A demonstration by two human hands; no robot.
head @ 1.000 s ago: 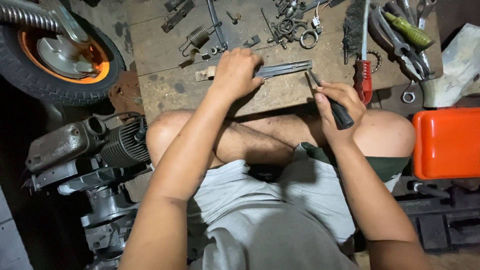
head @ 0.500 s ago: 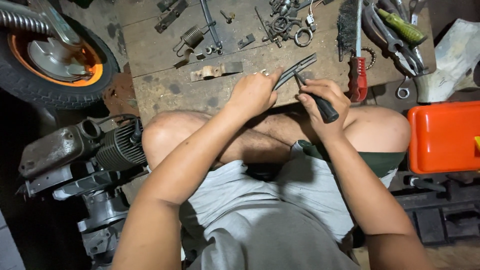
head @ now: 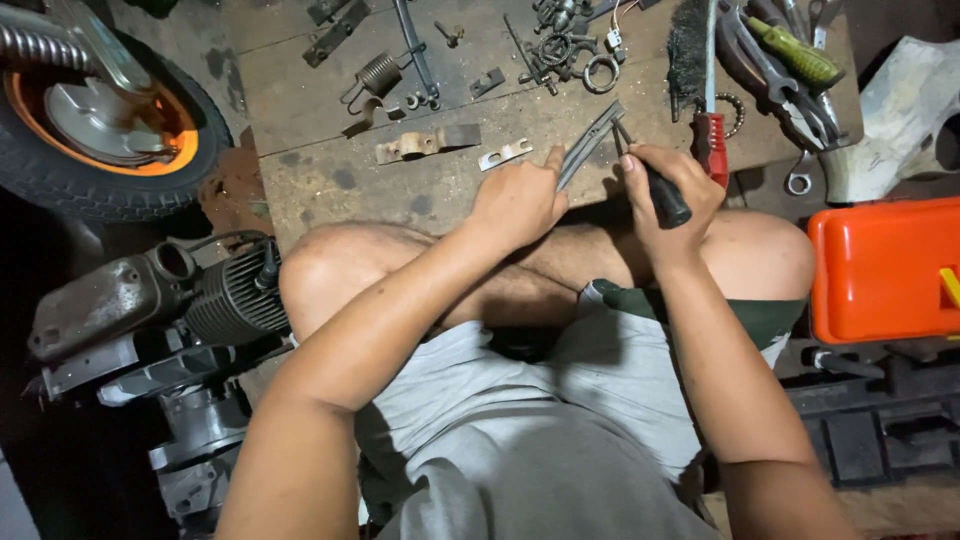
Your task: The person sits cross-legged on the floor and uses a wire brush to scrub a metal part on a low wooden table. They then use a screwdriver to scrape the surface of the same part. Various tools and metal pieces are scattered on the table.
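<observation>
Grey metal strip (head: 590,140) is pinched in the left hand (head: 520,200), raised off the wooden board (head: 330,130); right hand (head: 672,190) grips a black-handled screwdriver (head: 660,190) at its end; looks like 1 part mid-job, not finished.

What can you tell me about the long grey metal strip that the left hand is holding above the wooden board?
The long grey metal strip is narrow, flat and dull, like worn steel, with a groove or fold along its length. It is tilted, its far end raised toward the upper right above the wooden board. The left hand grips its near end, forefinger lying along it. The tip of the black-handled tool in the right hand meets it near the far end.
</observation>
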